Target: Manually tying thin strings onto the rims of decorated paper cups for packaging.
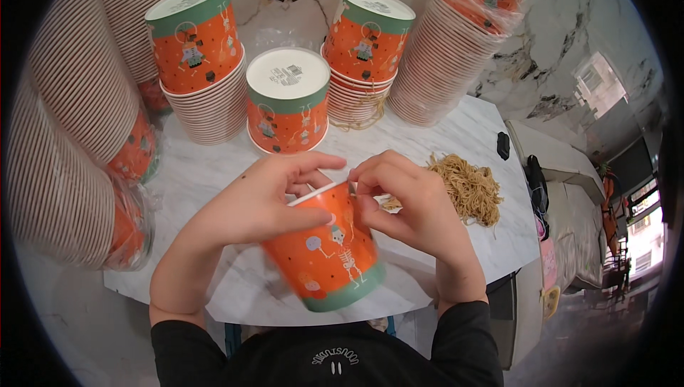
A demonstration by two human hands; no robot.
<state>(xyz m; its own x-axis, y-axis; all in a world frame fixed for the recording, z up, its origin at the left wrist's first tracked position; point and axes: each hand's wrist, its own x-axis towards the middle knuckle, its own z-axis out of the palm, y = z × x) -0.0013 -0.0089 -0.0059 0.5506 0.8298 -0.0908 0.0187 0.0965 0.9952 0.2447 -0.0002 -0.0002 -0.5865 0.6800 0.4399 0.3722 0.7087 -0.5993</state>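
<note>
An orange paper bucket (324, 252) with a green base band and a skeleton print is tilted in front of me, its white rim up. My left hand (278, 191) grips it by the rim, the thumb on the outer wall and the fingers over the opening. At the rim's right side, my right hand (402, 198) is closed in a pinch. What its fingertips hold is hidden, though a bit of beige cord (391, 203) shows by them. A tangled heap of beige cords (468, 191) lies on the table just right of that hand.
Upside-down buckets stand at the back: a left stack (203, 66), a single bucket (288, 102) and a right stack (367, 52) with cord loops hanging low on it. Plastic-wrapped stacks (456, 45) lean right and left. A small black object (503, 145) lies on the marbled table (499, 244).
</note>
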